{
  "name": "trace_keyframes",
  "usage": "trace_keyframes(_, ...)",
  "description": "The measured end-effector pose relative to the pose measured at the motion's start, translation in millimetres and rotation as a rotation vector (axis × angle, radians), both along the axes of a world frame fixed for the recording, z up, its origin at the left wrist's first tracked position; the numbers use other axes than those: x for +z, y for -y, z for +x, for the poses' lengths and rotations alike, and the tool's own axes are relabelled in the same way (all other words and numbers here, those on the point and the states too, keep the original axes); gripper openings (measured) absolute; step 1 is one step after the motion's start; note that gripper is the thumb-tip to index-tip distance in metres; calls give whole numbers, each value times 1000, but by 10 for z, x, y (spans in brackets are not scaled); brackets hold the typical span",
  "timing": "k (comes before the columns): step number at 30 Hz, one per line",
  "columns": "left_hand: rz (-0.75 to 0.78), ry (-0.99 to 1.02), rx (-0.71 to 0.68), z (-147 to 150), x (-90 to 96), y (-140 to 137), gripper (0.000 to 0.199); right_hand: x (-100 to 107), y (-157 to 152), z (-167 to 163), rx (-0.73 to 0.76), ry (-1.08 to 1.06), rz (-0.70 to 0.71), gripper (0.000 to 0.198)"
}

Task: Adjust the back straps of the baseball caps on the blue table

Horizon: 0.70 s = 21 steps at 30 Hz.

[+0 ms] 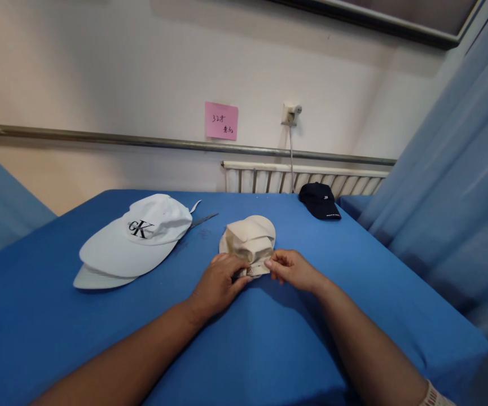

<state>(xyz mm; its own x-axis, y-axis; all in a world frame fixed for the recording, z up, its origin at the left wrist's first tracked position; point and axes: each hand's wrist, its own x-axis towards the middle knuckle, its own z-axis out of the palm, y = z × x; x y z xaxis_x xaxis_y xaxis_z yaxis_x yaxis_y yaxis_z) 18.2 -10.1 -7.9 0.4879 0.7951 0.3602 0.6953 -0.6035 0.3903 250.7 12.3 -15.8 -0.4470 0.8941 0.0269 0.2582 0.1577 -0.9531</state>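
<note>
A beige cap (pixel 250 234) lies in front of me on the blue-covered table (pixel 244 349), its crown partly caved in. At its near edge, my left hand (pixel 220 282) pinches the cap's band between thumb and fingers. My right hand (pixel 292 269) grips the same band a little to the right, fingers curled and closed. Between the two hands a small dark patch shows on the band, too small to make out. Part of the near edge is hidden behind my fingers.
To the left lie stacked white caps (pixel 159 220), the top one with black letters, beside dark scissors (pixel 203 220). A black cap (pixel 320 200) sits at the far right edge. Behind are a radiator (pixel 264 177), a metal rail (pixel 142 140) and blue curtains (pixel 459 197).
</note>
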Motion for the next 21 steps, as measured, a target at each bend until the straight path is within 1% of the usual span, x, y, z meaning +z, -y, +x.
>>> trace_keyframes(4, 7, 7, 2, 5, -1, 3, 18, -5, 22, -31, 28, -18, -23, 26)
trace_keyframes(8, 22, 15, -12, 8, -13, -2, 19, -43, 13, -23, 38, 18, -10, 20)
trace_keyframes(12, 34, 22, -13, 1, -22, -9, 18, -62, 16, -13, 94, 8, -49, 18)
trace_keyframes(17, 46, -19, -18, 3, 12, 3, 17, 14, 51, -23, 102, -68, -97, 22)
trace_keyframes(19, 63, -40, -29, 2, 27, 7, 15, 42, 48, -26, 84, -95, -79, 27)
trace_keyframes(21, 77, -45, -27, -8, 35, 1, 14, 42, 25, -30, 28, -106, -45, 31)
